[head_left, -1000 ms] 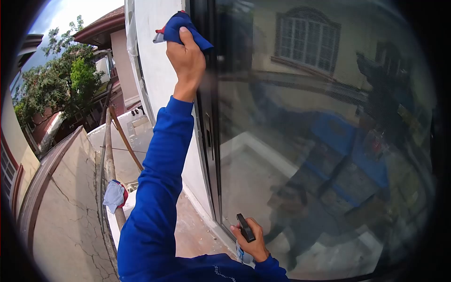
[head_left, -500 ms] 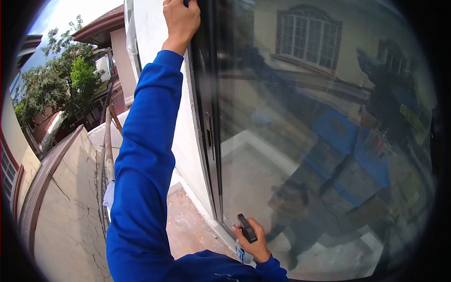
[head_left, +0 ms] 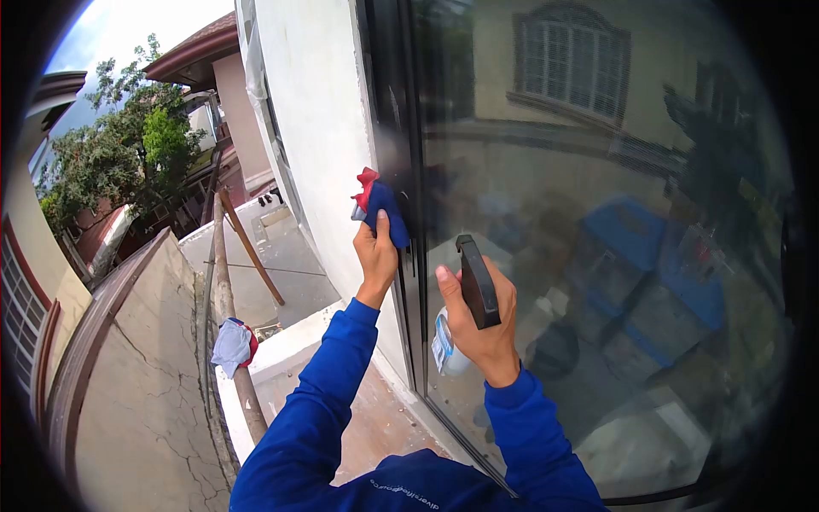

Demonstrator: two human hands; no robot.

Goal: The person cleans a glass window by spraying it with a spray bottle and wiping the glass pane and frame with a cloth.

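My left hand [head_left: 377, 263] grips a blue and red cloth [head_left: 386, 213] against the dark door frame [head_left: 394, 111], beside the white wall edge. My right hand [head_left: 488, 328] is closed around a spray bottle with a black trigger head [head_left: 479, 283]; part of its clear, labelled body [head_left: 442, 343] shows below the fingers. The bottle is in front of the large glass panel [head_left: 546, 196], tilted toward the frame. A faint haze hangs by the frame above the cloth. Reflections in the glass blur what lies behind it.
A grey and red rag [head_left: 234, 346] hangs over a wooden pole [head_left: 223, 290] at the left. A low white ledge [head_left: 281, 354] runs below the wall. Beyond stand a cracked concrete wall [head_left: 141, 367], a tree [head_left: 111, 162] and neighbouring houses.
My left hand has come down from the top of the frame to mid-height, and the cloth now shows. My right hand has risen with the spray bottle toward the frame.
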